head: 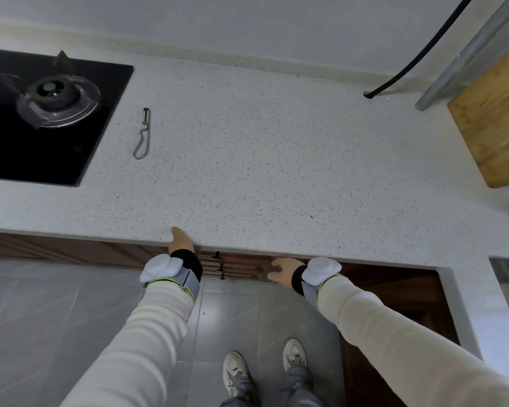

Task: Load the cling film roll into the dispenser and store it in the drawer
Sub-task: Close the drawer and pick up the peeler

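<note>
- The worktop (262, 160) hides most of the brown drawers (241, 264).
- My left hand (180, 240) hooks its near edge. Its fingers are hidden, so I cannot tell its grip.
- My right hand (284, 270) rests loose on a drawer front, holding nothing.
- I see no cling film roll or dispenser. I think the roll is light, so hold its stiff ends.

Single view, head-worn, wide-angle, straight lines bowed near edges. Faces forward and steeply down. Countertop (262, 160) close, across middle band; wall (247, 19) along top; hob (41, 113) upper left. Near-vertical at bottom: floor (41, 318), shoes (235, 374) bottom centre. Drawer fronts (238, 264) foreshortened under counter lip. Sleeves (135, 348) from lower corners, nearest lens.
</note>
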A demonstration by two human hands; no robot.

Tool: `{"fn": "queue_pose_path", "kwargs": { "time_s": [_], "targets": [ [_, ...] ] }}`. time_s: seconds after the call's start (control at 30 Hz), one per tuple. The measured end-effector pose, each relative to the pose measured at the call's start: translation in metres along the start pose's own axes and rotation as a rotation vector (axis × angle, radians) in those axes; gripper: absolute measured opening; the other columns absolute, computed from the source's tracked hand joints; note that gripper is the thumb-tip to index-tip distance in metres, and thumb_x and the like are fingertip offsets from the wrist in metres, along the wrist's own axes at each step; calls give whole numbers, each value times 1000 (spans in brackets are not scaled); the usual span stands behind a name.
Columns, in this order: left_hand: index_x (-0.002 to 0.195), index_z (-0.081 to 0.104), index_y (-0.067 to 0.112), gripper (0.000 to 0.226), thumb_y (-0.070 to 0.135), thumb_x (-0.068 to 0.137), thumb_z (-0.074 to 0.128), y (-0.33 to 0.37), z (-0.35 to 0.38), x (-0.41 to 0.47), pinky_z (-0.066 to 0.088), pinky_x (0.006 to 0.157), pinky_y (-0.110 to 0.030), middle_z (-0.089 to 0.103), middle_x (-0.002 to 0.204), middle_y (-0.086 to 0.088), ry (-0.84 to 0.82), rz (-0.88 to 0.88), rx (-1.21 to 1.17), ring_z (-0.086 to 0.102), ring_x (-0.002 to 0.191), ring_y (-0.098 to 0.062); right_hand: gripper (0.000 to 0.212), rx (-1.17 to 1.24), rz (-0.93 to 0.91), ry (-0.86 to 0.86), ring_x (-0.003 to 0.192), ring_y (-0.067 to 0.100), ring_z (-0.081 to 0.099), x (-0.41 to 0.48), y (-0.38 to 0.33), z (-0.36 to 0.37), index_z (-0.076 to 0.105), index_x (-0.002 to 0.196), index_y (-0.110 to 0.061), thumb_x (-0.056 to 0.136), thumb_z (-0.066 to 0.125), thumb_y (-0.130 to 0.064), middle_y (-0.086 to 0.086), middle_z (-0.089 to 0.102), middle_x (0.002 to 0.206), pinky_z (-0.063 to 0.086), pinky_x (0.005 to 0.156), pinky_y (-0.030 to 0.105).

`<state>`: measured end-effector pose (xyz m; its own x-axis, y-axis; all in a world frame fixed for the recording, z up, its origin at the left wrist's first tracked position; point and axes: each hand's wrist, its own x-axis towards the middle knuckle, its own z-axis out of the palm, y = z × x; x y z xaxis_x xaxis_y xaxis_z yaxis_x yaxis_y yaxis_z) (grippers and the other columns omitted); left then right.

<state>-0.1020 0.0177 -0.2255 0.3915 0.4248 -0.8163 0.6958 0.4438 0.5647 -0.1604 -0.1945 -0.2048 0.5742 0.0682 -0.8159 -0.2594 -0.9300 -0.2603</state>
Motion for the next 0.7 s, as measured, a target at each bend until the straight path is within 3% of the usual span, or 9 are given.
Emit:
{"fn": "queue_pose_path", "kwargs": {
  "time_s": [0.13, 0.2, 0.27, 0.33, 0.4, 0.47, 0.53, 0.63, 0.7],
  "targets": [
    [142, 30, -4, 65, 45, 98, 27, 6, -11, -14, 34, 112, -44, 37, 146, -22, -50, 43, 375, 41, 131, -36, 41, 82, 4, -15, 117, 27, 56, -6, -17, -9, 54, 128, -3, 97, 45, -28, 11, 54, 135, 41, 106, 34],
    [136, 41, -2, 62, 45, 96, 32, 11, -20, -20, 43, 103, -46, 50, 134, -24, -175, -4, 444, 52, 121, -38, 39, 195, 6, -67, 87, 22, 61, -10, -31, -12, 55, 125, 4, 98, 45, -22, 14, 60, 126, 50, 88, 30],
    [109, 59, -5, 56, 44, 96, 35, 20, -31, -28, 56, 74, -37, 70, 92, -24, -292, -64, 489, 66, 83, -34, 38, 267, 4, -81, 64, 12, 52, -14, -46, -17, 55, 123, 8, 98, 44, -19, 14, 61, 108, 45, 65, 21],
    [81, 63, -4, 59, 44, 97, 34, 32, -39, -35, 51, 55, -27, 69, 58, -16, -346, -33, 540, 62, 59, -28, 32, 327, -26, -56, 60, 11, 49, -14, -61, -22, 57, 116, 7, 97, 46, -17, 13, 59, 98, 43, 61, 20],
    [75, 61, -3, 57, 41, 99, 34, 49, -44, -36, 48, 56, -29, 67, 59, -15, -362, 56, 483, 62, 56, -27, 29, 357, -79, -10, 62, 15, 53, -16, -80, -32, 60, 112, 5, 96, 48, -15, 17, 63, 99, 49, 65, 24],
    [75, 59, -1, 49, 34, 100, 36, 66, -44, -32, 49, 56, -29, 67, 52, -11, -351, 137, 392, 64, 44, -22, 29, 358, -136, 57, 70, 20, 58, -13, -96, -44, 63, 108, 5, 94, 49, -16, 17, 68, 100, 54, 79, 33],
    [79, 59, 1, 41, 27, 100, 36, 84, -46, -29, 51, 53, -26, 65, 46, -7, -306, 194, 370, 63, 39, -19, 26, 352, -182, 106, 71, 21, 58, -9, -112, -58, 65, 101, 2, 95, 49, -17, 12, 67, 92, 52, 88, 36],
    [96, 61, -3, 33, 22, 97, 39, 105, -49, -20, 52, 75, -36, 67, 76, -15, -234, 301, 399, 63, 68, -30, 20, 367, -212, 149, 67, 20, 54, 2, -136, -76, 63, 100, -1, 95, 50, -14, 13, 64, 94, 50, 82, 34],
    [94, 58, -3, 27, 19, 96, 41, 114, -47, -17, 50, 71, -35, 62, 78, -15, -211, 334, 381, 57, 65, -28, 24, 320, -235, 180, 76, 22, 55, 6, -146, -87, 63, 106, 2, 95, 49, -14, 17, 67, 105, 48, 79, 33]
  ]
}}
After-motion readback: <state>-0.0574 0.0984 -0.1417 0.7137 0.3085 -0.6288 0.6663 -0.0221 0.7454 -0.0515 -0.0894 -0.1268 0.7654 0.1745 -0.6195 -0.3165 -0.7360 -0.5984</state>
